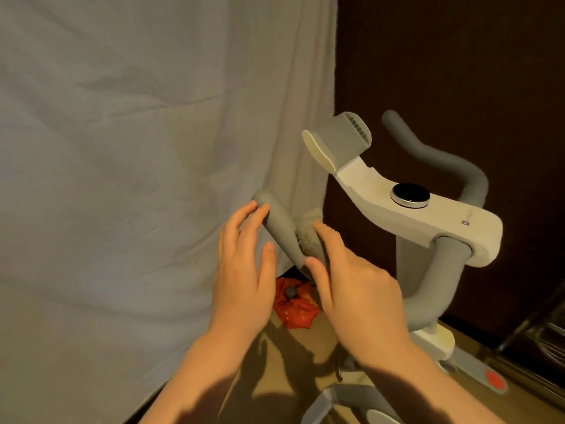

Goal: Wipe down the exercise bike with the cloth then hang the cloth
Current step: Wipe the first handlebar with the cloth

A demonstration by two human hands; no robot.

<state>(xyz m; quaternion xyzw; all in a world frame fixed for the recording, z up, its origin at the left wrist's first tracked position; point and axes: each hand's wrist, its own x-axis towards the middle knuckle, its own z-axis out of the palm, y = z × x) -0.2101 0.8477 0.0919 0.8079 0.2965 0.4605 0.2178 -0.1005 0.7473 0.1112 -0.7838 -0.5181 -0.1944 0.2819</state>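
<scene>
The exercise bike has a white console (434,221) with a round black dial (409,194) and grey padded handlebars. Its left handlebar grip (279,228) points up and to the left, in front of me. A small fluffy grey cloth (307,232) is bunched against the right side of this grip. My right hand (357,289) holds the cloth there, with the thumb on the near side of the bar and the fingers over the cloth. My left hand (244,270) is beside the grip's upper end, its straight fingertips touching the grip.
A large pale sheet (137,179) hangs close on the left, behind the grip. The right handlebar (443,157) curves up in front of a dark wall. A grey phone holder (339,140) sits on top of the console. On the wooden floor below lies a red bag (295,307).
</scene>
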